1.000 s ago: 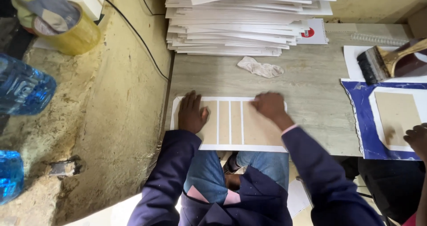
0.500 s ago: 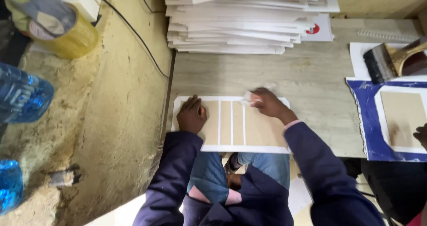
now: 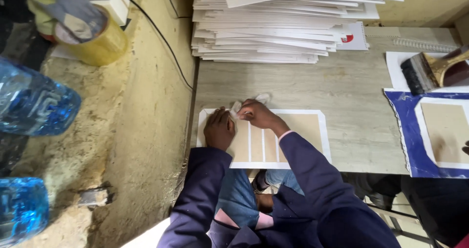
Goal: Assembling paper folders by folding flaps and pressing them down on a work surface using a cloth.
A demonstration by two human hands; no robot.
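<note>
Head view: left hand [image 3: 219,129] pins the cover board [image 3: 303,131] flat, right hand [image 3: 255,113] pinches a white cloth [image 3: 244,104], wiping.

The panelled board [image 3: 298,140] lies on the tabletop [image 3: 351,92] at its near edge. Both hands rest on the board's left part. The sheet stack [image 3: 278,28] lies behind it; the brush [image 3: 430,72] lies to the right.

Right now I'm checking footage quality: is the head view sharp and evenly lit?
Head view: soft, even light, no harsh glare; right hand and white cloth slightly smeared; blue bottles at the left edge bulge and blur; stacked boards stay crisp.
</note>
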